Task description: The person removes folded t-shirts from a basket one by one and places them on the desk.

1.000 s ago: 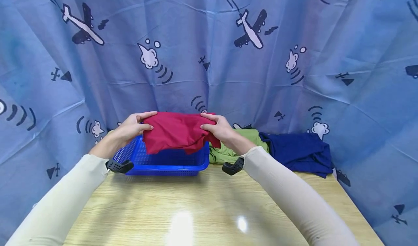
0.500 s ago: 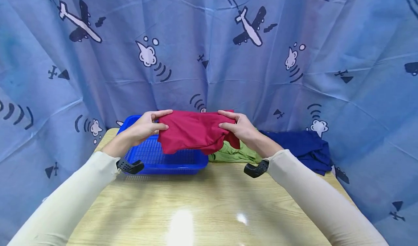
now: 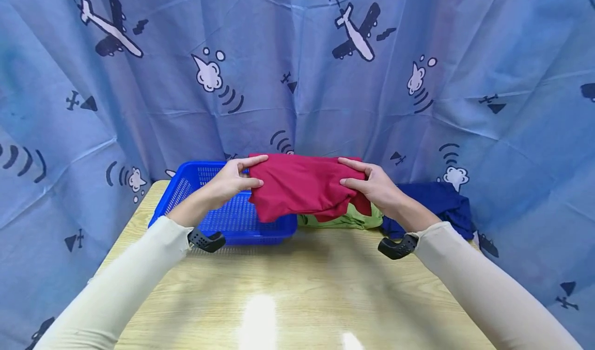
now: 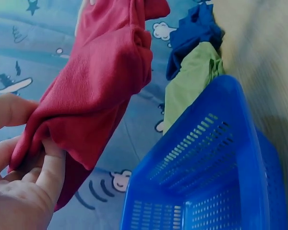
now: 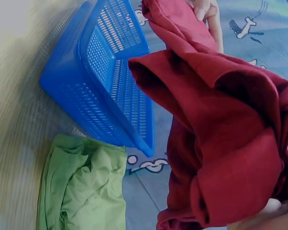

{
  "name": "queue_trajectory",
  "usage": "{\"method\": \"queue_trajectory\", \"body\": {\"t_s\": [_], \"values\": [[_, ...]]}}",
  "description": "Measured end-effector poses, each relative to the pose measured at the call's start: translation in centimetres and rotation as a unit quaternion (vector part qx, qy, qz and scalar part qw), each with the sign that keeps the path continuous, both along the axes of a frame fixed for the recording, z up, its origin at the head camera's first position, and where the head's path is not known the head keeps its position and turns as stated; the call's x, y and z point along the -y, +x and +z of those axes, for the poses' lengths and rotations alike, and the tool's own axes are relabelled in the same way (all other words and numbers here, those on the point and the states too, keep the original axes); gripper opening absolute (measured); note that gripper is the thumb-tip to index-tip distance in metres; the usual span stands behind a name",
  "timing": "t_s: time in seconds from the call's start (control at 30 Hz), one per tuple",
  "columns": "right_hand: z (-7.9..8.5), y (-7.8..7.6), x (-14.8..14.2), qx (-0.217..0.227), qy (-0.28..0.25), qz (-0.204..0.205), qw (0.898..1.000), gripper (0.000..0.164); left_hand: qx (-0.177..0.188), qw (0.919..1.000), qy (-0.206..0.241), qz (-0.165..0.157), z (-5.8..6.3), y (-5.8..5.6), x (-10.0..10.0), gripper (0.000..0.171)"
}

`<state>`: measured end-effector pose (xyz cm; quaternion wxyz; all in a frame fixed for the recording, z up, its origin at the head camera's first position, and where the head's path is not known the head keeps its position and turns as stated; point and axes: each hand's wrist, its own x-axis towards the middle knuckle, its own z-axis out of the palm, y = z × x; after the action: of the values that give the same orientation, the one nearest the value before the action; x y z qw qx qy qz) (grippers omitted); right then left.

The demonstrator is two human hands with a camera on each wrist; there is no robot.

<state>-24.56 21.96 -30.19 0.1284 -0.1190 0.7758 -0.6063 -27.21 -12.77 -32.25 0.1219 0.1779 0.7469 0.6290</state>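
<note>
Between my two hands hangs a folded red cloth garment, held up in front of the curtain. My left hand pinches its left end, thumb in front. At the other end, my right hand pinches the cloth in the same way. Loose folds droop along the lower edge, and the right wrist view shows the layers of the red garment from below. Behind and below the left part of the cloth stands a blue plastic basket; its visible inside holds nothing.
A folded green cloth lies right of the basket, partly hidden by the red garment. Farther right is a dark blue cloth. A blue airplane-print curtain hangs behind the wooden table.
Both hands have carried the red garment to the right, from over the basket to partly in front of the green cloth. More of the basket's inside now shows.
</note>
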Motion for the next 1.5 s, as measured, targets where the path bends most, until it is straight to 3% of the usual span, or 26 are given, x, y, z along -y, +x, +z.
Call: {"method": "queue_trajectory", "body": {"t_s": [0.57, 1.07, 1.5], "values": [[0.5, 1.3, -3.8, 0.003, 0.022, -0.007, 1.000, 0.068, 0.024, 0.9995, -0.010, -0.020, 0.0, 0.7, -4.1, 0.074], [-1.6, 2.8, -6.8, 0.018, 0.045, -0.005, 0.999, 0.071, 0.030, 0.9954, -0.027, -0.087, -2.2, 1.8, -6.6, 0.075], [-3.7, 3.7, -8.4, 0.047, 0.054, -0.007, 0.997, 0.074, 0.040, 0.9934, -0.036, -0.101, -4.1, 2.4, -7.9, 0.076]]}}
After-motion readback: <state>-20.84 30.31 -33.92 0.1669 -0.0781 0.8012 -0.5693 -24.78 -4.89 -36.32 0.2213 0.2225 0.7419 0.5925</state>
